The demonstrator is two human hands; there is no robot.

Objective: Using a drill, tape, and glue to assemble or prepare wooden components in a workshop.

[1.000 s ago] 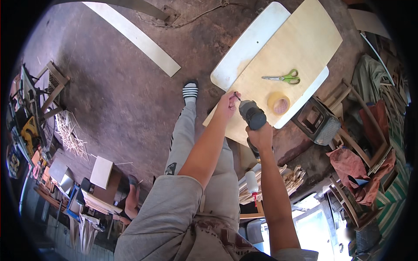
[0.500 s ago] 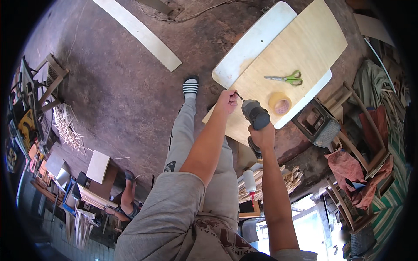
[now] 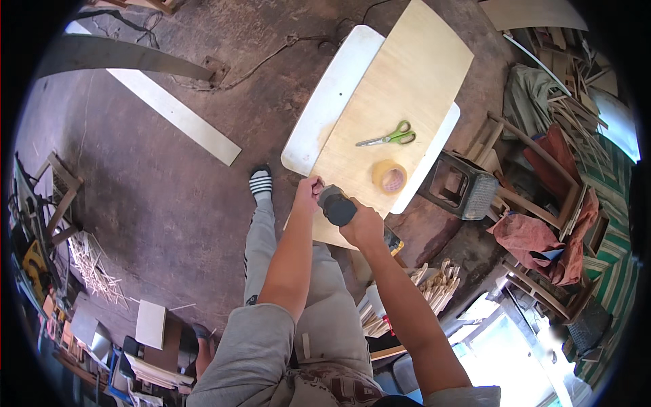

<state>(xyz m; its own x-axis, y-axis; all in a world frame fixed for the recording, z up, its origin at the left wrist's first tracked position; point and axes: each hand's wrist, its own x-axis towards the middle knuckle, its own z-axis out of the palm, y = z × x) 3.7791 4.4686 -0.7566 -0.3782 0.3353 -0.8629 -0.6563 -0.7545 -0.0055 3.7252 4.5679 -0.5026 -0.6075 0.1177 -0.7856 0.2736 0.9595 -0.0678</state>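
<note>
My right hand grips a dark cordless drill by its handle, its nose pointing toward the edge of a plywood sheet. Right beside the drill's front end, my left hand has its fingers closed at the sheet's left edge; what they hold is too small or hidden to tell. The drill body hides the bit. The sheet lies on a white tabletop. On the plywood rest green-handled scissors and a roll of yellowish tape.
Right of the tabletop stands a dark plastic stool, with wooden frames and reddish cloth beyond. A long pale board lies on the floor to the left. Bundled wood strips are at lower right. Another person's leg shows at lower left.
My right hand has brought the drill in close to my left hand, and its nose now meets the left fingers' area. The whole view has shifted, so the tabletop appears farther left.
</note>
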